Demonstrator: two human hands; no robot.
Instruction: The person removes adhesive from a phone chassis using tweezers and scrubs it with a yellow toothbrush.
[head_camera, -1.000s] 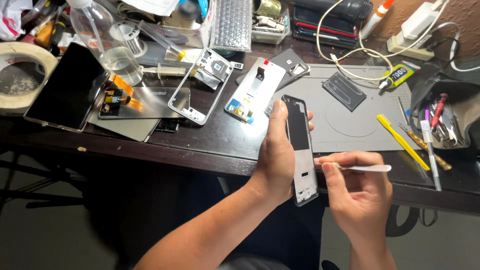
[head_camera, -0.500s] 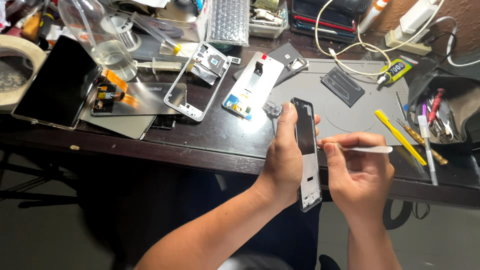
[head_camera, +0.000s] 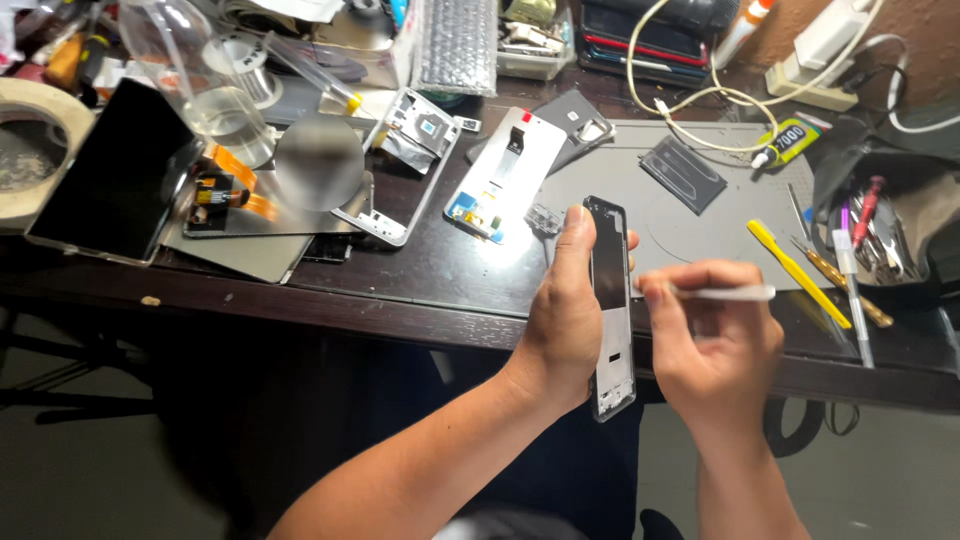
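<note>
1. Gripping a phone frame (head_camera: 611, 310) from its left side, the left hand (head_camera: 567, 320) has its thumb along the near edge and its fingers wrapped behind; the frame is held above the front edge of the tabletop (head_camera: 440, 270), not resting on it.
2. Frame's long axis runs away from the person, top end toward the grey work mat (head_camera: 720, 215), bottom end toward the body. It tilts slightly, open face turned to the right.
3. Right hand (head_camera: 715, 345) sits just beside the frame on its right, fingers pinched narrow around a thin white tool (head_camera: 725, 293). Tool lies crosswise to the frame's long axis, one end pointing left at the frame's right edge; whether it touches is too fine to tell.
4. Both hands are close; the left carries the frame, the right is free to work along its right edge.
5. Farther out on the tabletop: a white phone back panel (head_camera: 500, 175) left of the mat, a second silver frame (head_camera: 400, 165), a dark screen panel (head_camera: 120, 170) far left.
6. Right of the mat: a yellow pry tool (head_camera: 795, 270), and a black tray of hand tools (head_camera: 890, 225).
</note>
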